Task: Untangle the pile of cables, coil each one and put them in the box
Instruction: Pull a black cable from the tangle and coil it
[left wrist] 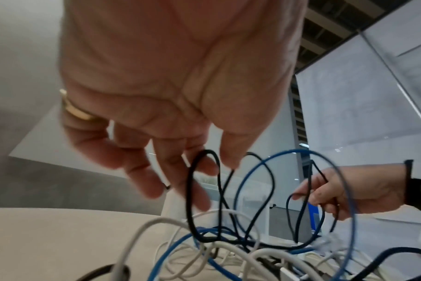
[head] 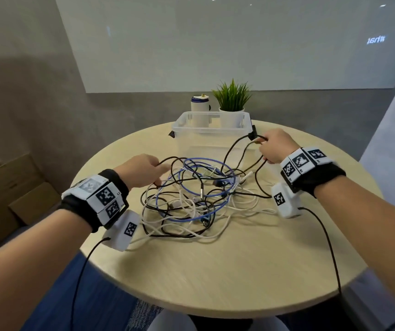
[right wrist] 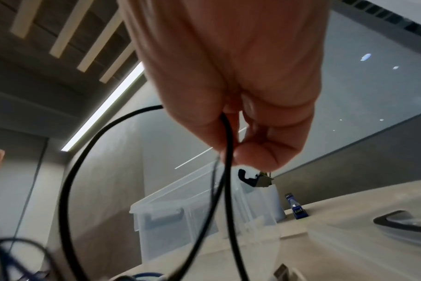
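A tangled pile of cables (head: pixel 191 199), black, white and blue, lies mid-table in front of the clear plastic box (head: pixel 184 142). My left hand (head: pixel 160 173) is at the pile's left edge; a loop of black cable (left wrist: pixel 192 190) sits between its thumb and forefinger, the other fingers loosely spread (left wrist: pixel 212 167). My right hand (head: pixel 263 149) is raised by the box's right corner, fingers curled round several strands of a black cable (right wrist: pixel 226 136) that hang down to the pile (right wrist: pixel 231 150). The blue cable (head: pixel 215 163) arches over the pile. The box (right wrist: pixel 161 224) looks empty.
A potted plant (head: pixel 231 115) and a white canister (head: pixel 200 111) stand behind the box. The round wooden table (head: pixel 239 271) is bare toward me. Cardboard boxes (head: pixel 12 182) sit on the floor at the left. A small blue object (right wrist: pixel 298 209) stands right of the box.
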Available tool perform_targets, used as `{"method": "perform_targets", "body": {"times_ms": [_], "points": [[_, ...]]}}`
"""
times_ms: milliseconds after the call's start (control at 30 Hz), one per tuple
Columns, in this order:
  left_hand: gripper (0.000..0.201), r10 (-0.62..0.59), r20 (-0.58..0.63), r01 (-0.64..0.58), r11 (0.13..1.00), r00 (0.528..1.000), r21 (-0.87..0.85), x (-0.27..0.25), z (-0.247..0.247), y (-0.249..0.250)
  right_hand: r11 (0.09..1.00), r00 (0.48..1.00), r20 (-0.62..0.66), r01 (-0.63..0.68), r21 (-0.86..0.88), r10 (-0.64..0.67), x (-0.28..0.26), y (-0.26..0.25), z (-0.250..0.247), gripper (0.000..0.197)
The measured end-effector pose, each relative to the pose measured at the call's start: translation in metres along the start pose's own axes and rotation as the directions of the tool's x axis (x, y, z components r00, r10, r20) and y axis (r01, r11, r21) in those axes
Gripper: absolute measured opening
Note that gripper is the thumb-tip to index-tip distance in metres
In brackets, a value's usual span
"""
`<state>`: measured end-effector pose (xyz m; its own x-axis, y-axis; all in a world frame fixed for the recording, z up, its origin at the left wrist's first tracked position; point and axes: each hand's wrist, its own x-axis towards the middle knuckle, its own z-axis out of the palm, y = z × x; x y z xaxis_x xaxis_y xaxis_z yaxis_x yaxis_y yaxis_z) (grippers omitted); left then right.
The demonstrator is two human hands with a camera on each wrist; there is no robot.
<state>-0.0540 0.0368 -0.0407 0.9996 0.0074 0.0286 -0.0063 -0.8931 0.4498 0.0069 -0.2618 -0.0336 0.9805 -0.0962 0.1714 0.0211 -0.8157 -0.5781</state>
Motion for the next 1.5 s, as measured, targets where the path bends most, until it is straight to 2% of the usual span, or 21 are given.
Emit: {"method": "perform_targets", "body": {"times_ms": [100, 167, 267, 333, 400, 467, 500, 567, 600, 667, 800, 900, 967, 1033, 1100, 1167, 1300, 1367, 1400, 1433, 1500], "points": [[0.028, 0.151, -0.105, -0.168, 0.969, 0.983, -0.179, 0.003, 0.001, 0.017, 0.983, 0.975, 0.167, 0.161, -0.087, -0.145, -0.007, -0.011, 0.001, 0.055], [0.022, 0.215, -0.193, -0.268, 0.911, 0.957, -0.313, 0.004, 0.002, 0.026, 0.977, 0.94, 0.275, 0.211, -0.013, -0.2, -0.01, -0.021, 0.003, 0.068], [0.023, 0.261, -0.216, -0.339, 0.764, 0.941, -0.549, 0.003, 0.006, 0.034, 0.931, 0.92, 0.265, 0.206, 0.302, -0.29, -0.019, -0.042, 0.002, 0.048], [0.026, 0.298, -0.246, -0.384, 0.64, 0.922, -0.666, -0.002, 0.008, 0.037, 0.895, 0.932, 0.227, 0.172, 0.412, -0.283, -0.021, -0.05, 0.003, 0.04], [0.025, 0.32, -0.336, -0.458, 0.491, 0.886, -0.741, -0.006, 0.007, 0.04, 0.909, 0.941, 0.21, 0.173, 0.38, -0.267, -0.021, -0.05, 0.005, 0.045], [0.022, 0.329, -0.421, -0.526, 0.371, 0.845, -0.765, -0.009, 0.004, 0.043, 0.919, 0.923, 0.209, 0.255, 0.301, -0.325, -0.02, -0.047, 0.01, 0.03], [0.021, 0.33, -0.458, -0.555, 0.326, 0.825, -0.765, -0.01, 0.002, 0.045, 0.921, 0.903, 0.231, 0.307, 0.241, -0.361, -0.02, -0.046, 0.014, 0.025], [0.019, 0.339, -0.5, -0.592, 0.27, 0.797, -0.76, -0.011, 0.0, 0.048, 0.918, 0.872, 0.292, 0.356, 0.175, -0.394, -0.021, -0.047, 0.023, 0.037], [0.019, 0.351, -0.497, -0.593, 0.268, 0.794, -0.759, -0.012, 0.0, 0.049, 0.919, 0.868, 0.304, 0.359, 0.164, -0.393, -0.024, -0.049, 0.025, 0.044], [0.02, 0.388, -0.447, -0.572, 0.314, 0.806, -0.758, -0.013, 0.002, 0.049, 0.918, 0.88, 0.267, 0.356, 0.173, -0.392, -0.027, -0.052, 0.03, 0.05], [0.024, 0.455, -0.227, -0.463, 0.519, 0.861, -0.718, -0.018, 0.01, 0.039, 0.899, 0.894, 0.239, 0.294, 0.325, -0.378, -0.033, -0.059, 0.031, 0.034], [0.021, 0.474, -0.12, -0.446, 0.67, 0.872, -0.593, -0.016, 0.013, 0.028, 0.918, 0.893, 0.253, 0.312, 0.246, -0.371, -0.03, -0.06, 0.028, 0.024], [0.02, 0.47, -0.107, -0.464, 0.762, 0.876, -0.453, -0.014, 0.012, 0.018, 0.911, 0.9, 0.168, 0.374, 0.173, -0.401, -0.027, -0.058, 0.022, 0.021], [0.02, 0.438, -0.062, -0.423, 0.806, 0.897, -0.414, -0.014, 0.009, 0.011, 0.871, 0.881, 0.027, 0.462, 0.167, -0.473, -0.025, -0.057, 0.015, 0.023], [0.022, 0.382, -0.026, -0.365, 0.857, 0.924, -0.363, -0.013, 0.007, 0.006, 0.828, 0.866, -0.075, 0.496, 0.263, -0.495, -0.025, -0.057, 0.008, 0.02], [0.026, 0.342, -0.003, -0.325, 0.888, 0.94, -0.325, -0.01, 0.008, 0.002, 0.758, 0.867, -0.123, 0.484, 0.437, -0.483, -0.026, -0.06, 0.004, 0.019], [0.026, 0.269, -0.018, -0.257, 0.894, 0.963, -0.367, -0.006, 0.015, 0.002, 0.604, 0.889, -0.16, 0.414, 0.682, -0.429, -0.031, -0.069, -0.003, 0.023], [0.027, 0.255, -0.044, -0.257, 0.93, 0.966, -0.264, -0.003, 0.016, 0.002, 0.612, 0.903, -0.131, 0.378, 0.695, -0.409, -0.033, -0.073, -0.004, 0.025], [0.021, 0.249, -0.073, -0.259, 0.946, 0.966, -0.197, -0.001, 0.016, 0.003, 0.635, 0.903, -0.107, 0.373, 0.677, -0.417, -0.035, -0.073, -0.004, 0.025], [0.013, 0.238, -0.112, -0.254, 0.954, 0.965, -0.161, 0.0, 0.016, 0.004, 0.658, 0.897, -0.072, 0.372, 0.655, -0.436, -0.036, -0.072, -0.004, 0.025], [0.013, 0.207, -0.206, -0.242, 0.957, 0.956, -0.162, 0.003, 0.014, 0.004, 0.688, 0.872, 0.029, 0.364, 0.627, -0.488, -0.04, -0.07, -0.005, 0.023]]}}
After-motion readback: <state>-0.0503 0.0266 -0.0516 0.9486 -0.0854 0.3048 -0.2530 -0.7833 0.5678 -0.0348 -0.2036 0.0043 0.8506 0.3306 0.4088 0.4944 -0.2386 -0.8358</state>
